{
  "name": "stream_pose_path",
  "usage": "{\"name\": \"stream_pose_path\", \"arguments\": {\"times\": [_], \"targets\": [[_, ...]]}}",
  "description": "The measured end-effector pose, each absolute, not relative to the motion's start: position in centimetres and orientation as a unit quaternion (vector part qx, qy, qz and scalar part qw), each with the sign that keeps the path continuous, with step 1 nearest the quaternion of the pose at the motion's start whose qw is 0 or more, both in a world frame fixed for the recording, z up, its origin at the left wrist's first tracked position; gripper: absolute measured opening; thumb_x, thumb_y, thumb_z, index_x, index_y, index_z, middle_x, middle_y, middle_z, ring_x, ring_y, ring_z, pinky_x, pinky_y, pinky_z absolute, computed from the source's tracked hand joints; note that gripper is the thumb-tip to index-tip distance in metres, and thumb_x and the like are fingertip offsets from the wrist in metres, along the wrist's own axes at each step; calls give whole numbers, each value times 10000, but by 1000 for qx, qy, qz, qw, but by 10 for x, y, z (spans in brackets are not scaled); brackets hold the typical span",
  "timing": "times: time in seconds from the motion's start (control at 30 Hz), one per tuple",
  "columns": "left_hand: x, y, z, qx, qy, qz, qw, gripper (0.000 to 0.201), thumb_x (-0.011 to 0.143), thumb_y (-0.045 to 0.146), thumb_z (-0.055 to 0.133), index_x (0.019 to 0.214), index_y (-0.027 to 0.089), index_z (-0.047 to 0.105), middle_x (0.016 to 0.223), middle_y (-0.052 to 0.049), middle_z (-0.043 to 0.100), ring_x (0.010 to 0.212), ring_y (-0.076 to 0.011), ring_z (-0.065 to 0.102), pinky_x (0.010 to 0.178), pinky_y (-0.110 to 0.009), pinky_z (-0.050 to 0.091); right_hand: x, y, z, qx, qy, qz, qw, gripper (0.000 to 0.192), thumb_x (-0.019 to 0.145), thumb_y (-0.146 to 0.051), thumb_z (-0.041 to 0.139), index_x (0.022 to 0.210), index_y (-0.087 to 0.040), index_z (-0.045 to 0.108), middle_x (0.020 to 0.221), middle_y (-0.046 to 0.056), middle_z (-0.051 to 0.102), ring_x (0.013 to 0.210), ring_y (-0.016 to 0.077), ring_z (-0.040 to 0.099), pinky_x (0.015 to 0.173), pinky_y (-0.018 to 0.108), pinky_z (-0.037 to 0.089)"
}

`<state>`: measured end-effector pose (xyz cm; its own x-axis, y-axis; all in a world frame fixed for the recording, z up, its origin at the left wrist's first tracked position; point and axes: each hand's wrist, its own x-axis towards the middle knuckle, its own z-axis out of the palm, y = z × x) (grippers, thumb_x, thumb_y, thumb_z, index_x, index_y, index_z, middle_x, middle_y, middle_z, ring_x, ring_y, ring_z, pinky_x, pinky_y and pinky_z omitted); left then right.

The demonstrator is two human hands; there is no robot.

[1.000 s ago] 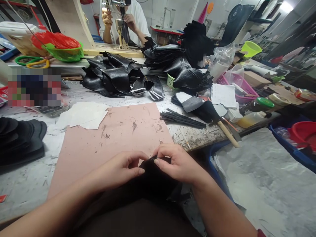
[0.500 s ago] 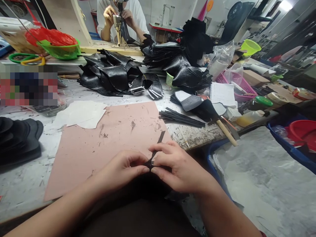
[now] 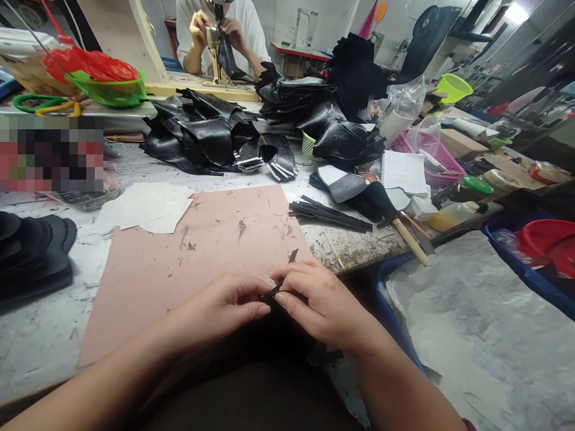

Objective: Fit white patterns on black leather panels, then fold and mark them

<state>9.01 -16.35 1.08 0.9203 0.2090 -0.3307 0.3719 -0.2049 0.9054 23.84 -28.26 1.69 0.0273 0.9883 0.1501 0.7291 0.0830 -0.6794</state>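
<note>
You sat at a pale, scuffed worktable [image 3: 45, 335] topped with a pink board [image 3: 197, 257]. Beyond it stood a cream sewing machine [image 3: 135, 42] and, further back, a red-topped table [image 3: 305, 55] against a white wall [image 3: 323, 18]. A bright lamp [image 3: 516, 12] glared at upper right; grey floor [image 3: 485, 335] lay to your right.
</note>
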Motion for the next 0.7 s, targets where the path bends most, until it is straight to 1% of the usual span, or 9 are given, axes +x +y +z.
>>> {"name": "stream_pose_path", "arguments": {"times": [0.1,0.2,0.3,0.4,0.53,0.6,0.7], "targets": [[90,-162,10,769,202,-75,602,225,765,315,507,911,203,638,737,24,613,679,-126,526,623,-207,433,238,-282,15,-654,-653,207,320,154,816,-179,492,671,-184,544,937,43,651,844,161,574,828,343,374],[90,-161,9,771,216,-85,593,230,764,335,498,909,211,626,683,37,569,627,-109,499,582,-196,420,237,-282,15,-665,-643,214,313,151,810,-195,509,669,-186,562,1001,45,589,878,165,551,820,335,395],[91,-162,10,795,214,-67,563,177,726,330,530,779,185,615,662,36,545,633,-112,490,599,-203,414,235,-282,17,-682,-636,216,288,142,813,-217,511,687,-194,574,979,42,523,858,163,528,801,325,419],[94,-165,10,802,219,-41,555,161,709,327,539,690,175,590,661,31,555,633,-116,490,598,-212,404,234,-283,19,-681,-647,224,259,122,812,-192,486,735,-197,579,981,41,502,855,159,529,790,317,434],[94,-166,9,778,276,-60,560,183,719,335,520,777,188,612,618,40,548,585,-115,479,544,-221,371,236,-284,18,-701,-627,201,274,74,759,-193,519,701,-182,562,1120,72,470,887,180,549,747,317,459],[93,-166,9,772,289,-72,562,204,719,345,521,806,189,619,616,40,539,581,-116,469,539,-226,358,237,-285,16,-701,-627,170,296,58,735,-187,534,680,-177,550,1153,88,449,853,176,553,733,318,467],[92,-165,9,770,295,-76,561,209,725,344,513,806,182,617,600,45,496,564,-110,440,527,-227,340,236,-286,13,-674,-657,112,319,56,735,-168,524,686,-172,549,1154,104,436,796,157,537,780,333,454]]}}
